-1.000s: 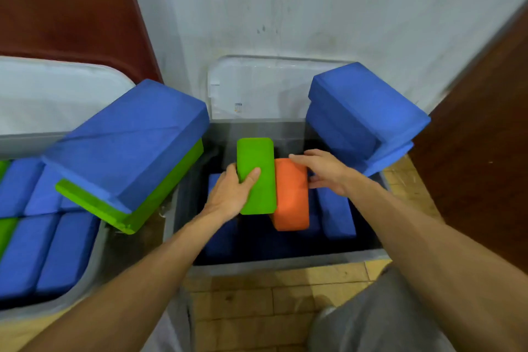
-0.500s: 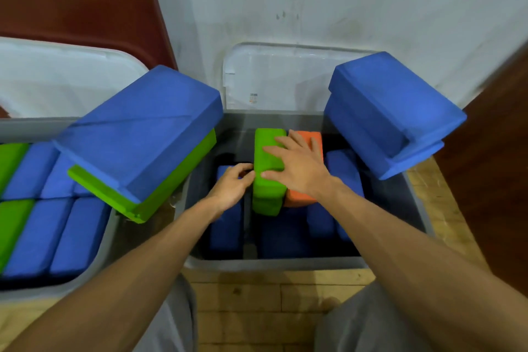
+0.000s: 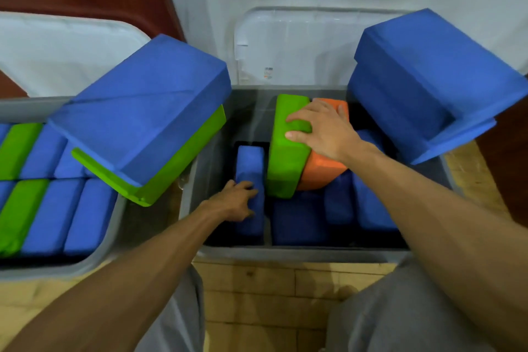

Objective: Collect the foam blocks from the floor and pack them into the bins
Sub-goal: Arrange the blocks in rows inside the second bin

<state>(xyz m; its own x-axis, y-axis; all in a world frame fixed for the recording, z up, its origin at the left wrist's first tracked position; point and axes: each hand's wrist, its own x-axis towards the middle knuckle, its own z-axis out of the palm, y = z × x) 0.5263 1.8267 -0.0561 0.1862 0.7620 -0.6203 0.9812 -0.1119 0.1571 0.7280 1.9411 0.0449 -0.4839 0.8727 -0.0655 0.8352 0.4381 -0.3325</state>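
Pressing hand: right hand, fingers nearly straight and spread over the top of the green block, thumb on the orange block.
Gripping hand: left hand, fingers bent over the narrow blue block, thumb against its near part.
Green block: on edge, tilted, inside the right bin, touching the orange block on its right side.
Orange block: tilted, partly under the right hand, resting on the bottom blue blocks.
Narrow blue block: on edge beside the bin's left wall, just left of the green block.
Right bin: grey, on the wooden floor; a blue stack sits over its far right corner.
Left bin: grey, rows of blue and green blocks packed on edge.
Between bins: large blue block on a green slab, tilted across both rims.
Behind: two pale lids leaning against the wall.
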